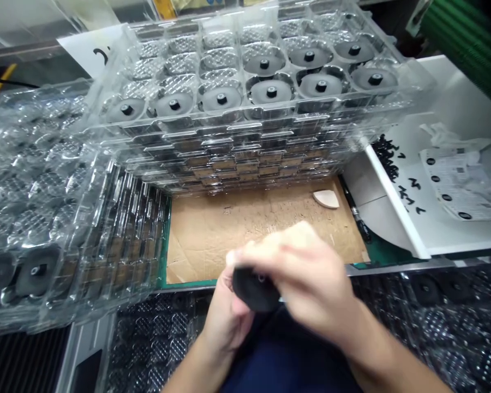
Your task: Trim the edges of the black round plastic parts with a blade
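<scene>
Two hands met at the lower centre of the frame over a black disc (256,297): the left hand (229,314) gripped its edge, seemingly to steady it, while the right hand (311,273) curled across its top, too blurred to tell whether it pinched anything. Beyond them a cardboard sheet (229,224) covered the green surface (163,265), perhaps as padding. At the left, stacked clear trays (118,229) held dark round parts (36,270); at the right, a white tray (454,234) contained small black pieces (387,155), loosely heaped. Farther off, the upper-centre tray stack (245,117) carried nine round parts (271,91) on top, stubs upward, each in its own compartment, probably keeping them from rubbing.
</scene>
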`<state>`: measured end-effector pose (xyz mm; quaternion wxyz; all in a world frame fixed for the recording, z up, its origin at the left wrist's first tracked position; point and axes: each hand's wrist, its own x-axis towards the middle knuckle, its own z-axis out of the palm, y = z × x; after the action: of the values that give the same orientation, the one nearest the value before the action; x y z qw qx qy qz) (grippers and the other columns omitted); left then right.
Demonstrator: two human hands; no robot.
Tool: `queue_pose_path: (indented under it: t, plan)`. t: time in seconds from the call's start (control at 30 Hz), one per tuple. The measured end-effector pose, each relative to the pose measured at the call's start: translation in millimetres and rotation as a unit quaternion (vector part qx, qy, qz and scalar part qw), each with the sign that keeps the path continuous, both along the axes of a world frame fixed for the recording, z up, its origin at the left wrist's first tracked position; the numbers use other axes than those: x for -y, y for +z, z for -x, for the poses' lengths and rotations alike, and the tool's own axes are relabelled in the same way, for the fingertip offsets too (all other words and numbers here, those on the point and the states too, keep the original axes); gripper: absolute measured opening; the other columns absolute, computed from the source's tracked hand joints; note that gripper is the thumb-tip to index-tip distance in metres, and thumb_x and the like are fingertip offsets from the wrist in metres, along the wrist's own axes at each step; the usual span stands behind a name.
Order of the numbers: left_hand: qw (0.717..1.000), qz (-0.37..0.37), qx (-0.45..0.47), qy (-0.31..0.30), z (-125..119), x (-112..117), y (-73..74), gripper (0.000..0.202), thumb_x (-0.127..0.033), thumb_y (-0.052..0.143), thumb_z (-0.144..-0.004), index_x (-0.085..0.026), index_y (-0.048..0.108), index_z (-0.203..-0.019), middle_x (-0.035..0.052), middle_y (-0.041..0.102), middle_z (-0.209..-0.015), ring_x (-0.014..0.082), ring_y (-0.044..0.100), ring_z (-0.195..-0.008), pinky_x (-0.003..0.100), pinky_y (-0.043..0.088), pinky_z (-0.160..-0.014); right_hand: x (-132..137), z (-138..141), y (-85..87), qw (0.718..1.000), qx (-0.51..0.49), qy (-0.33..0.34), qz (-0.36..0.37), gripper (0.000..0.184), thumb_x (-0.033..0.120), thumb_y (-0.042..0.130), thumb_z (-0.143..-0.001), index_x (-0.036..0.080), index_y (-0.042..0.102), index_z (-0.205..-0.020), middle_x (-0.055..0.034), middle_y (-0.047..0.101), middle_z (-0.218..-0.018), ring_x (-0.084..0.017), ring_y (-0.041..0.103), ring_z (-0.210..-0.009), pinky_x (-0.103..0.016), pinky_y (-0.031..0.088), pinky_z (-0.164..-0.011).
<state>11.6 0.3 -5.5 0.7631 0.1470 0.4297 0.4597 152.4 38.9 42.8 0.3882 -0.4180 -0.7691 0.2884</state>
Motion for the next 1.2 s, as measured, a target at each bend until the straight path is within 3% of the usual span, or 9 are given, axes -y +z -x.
queue_pose_path:
  t: [0.1,0.3,0.37,0.5,0.63,0.77,0.93,1.07,1.2]
  plan:
    - [0.997,-0.01,0.027,0.067,5.9,-2.7,-0.9,0.063,-0.048,0.083,-0.046,-0.03,0.067,-0.105,0.0028,0.062,-0.124,0.0267,0.061,-0.107,0.034,0.047,-0.094,-6.5,-10.2,-44.9,0.981,0.056,-0.111,0.151,0.023,0.025,0.047,-0.092,0.022,0.067,-0.102,-0.0027,0.071,-0.093,-0.016,0.063,-0.084,-0.029,0.044,-0.073]
    - [0.992,0.0,0.052,0.111,18.9,-5.8,-5.7,0.067,-0.045,0.081,-0.053,-0.026,0.062,-0.114,0.0064,0.065,-0.118,0.0242,0.061,-0.107,0.031,0.049,-0.092,22.9,-13.8,-119.2,0.967,0.092,-0.084,0.223,0.021,0.027,0.054,-0.087,0.022,0.072,-0.096,-0.0026,0.073,-0.08,-0.018,0.067,-0.073,-0.028,0.05,-0.064]
    - [0.993,0.003,0.056,0.107,19.6,-5.8,-6.0,0.069,-0.044,0.081,-0.053,-0.025,0.061,-0.116,0.0066,0.065,-0.118,0.0242,0.061,-0.108,0.03,0.049,-0.092,25.3,-12.2,-108.6,0.964,0.083,-0.103,0.232,0.022,0.028,0.053,-0.088,0.02,0.071,-0.098,-0.0042,0.073,-0.087,-0.018,0.068,-0.076,-0.028,0.052,-0.065]
    - [0.994,-0.012,0.054,0.1,16.6,-3.5,-6.1,0.067,-0.04,0.083,-0.054,-0.024,0.061,-0.115,0.0063,0.065,-0.118,0.0241,0.06,-0.109,0.029,0.049,-0.091,11.9,2.8,-45.4,0.97,0.002,-0.17,0.172,0.024,0.03,0.052,-0.09,0.02,0.066,-0.106,-0.0056,0.07,-0.106,-0.016,0.066,-0.082,-0.026,0.052,-0.066]
    - [0.996,0.008,0.034,0.081,16.5,0.0,-9.5,0.056,-0.039,0.078,-0.063,-0.023,0.061,-0.114,0.0052,0.068,-0.109,0.0219,0.061,-0.104,0.03,0.048,-0.093,7.1,29.3,-2.3,0.998,-0.019,-0.058,0.027,0.022,0.019,0.048,-0.09,0.016,0.065,-0.105,-0.0061,0.071,-0.099,-0.017,0.064,-0.085,-0.03,0.049,-0.075]
    - [0.996,0.015,0.046,0.081,18.9,2.0,-11.2,0.057,-0.038,0.083,-0.055,-0.025,0.064,-0.108,0.0029,0.069,-0.106,0.0221,0.063,-0.101,0.03,0.05,-0.091,8.9,38.3,-1.3,0.991,0.048,0.071,0.103,0.02,0.013,0.048,-0.089,0.018,0.066,-0.097,-0.0016,0.07,-0.085,-0.014,0.061,-0.074,-0.026,0.046,-0.069]
    - [0.998,-0.002,0.06,0.028,16.5,1.1,-2.2,0.042,-0.037,0.08,-0.06,-0.021,0.069,-0.098,0.004,0.071,-0.098,0.0224,0.062,-0.104,0.03,0.046,-0.095,9.6,35.8,-1.6,0.999,0.031,0.006,0.002,0.024,0.015,0.042,-0.091,0.01,0.063,-0.103,-0.0078,0.069,-0.088,-0.017,0.06,-0.077,-0.031,0.043,-0.07]
    - [0.995,-0.013,0.092,0.02,17.9,-0.7,3.3,0.052,-0.033,0.085,-0.05,-0.027,0.07,-0.1,-0.0015,0.071,-0.102,0.0151,0.064,-0.096,0.021,0.047,-0.089,23.3,11.3,7.5,0.992,0.037,0.093,0.076,0.019,0.009,0.049,-0.088,0.016,0.063,-0.099,0.0,0.068,-0.08,-0.011,0.056,-0.067,-0.025,0.041,-0.065]
    - [0.994,-0.015,0.112,0.001,12.5,-2.2,4.6,0.057,-0.035,0.087,-0.045,-0.026,0.07,-0.099,-0.0013,0.071,-0.102,0.0135,0.065,-0.092,0.017,0.048,-0.083,26.5,-8.8,13.9,0.99,0.13,-0.005,0.047,0.02,0.01,0.049,-0.087,0.017,0.064,-0.099,0.0004,0.062,-0.069,-0.012,0.05,-0.06,-0.026,0.038,-0.06]
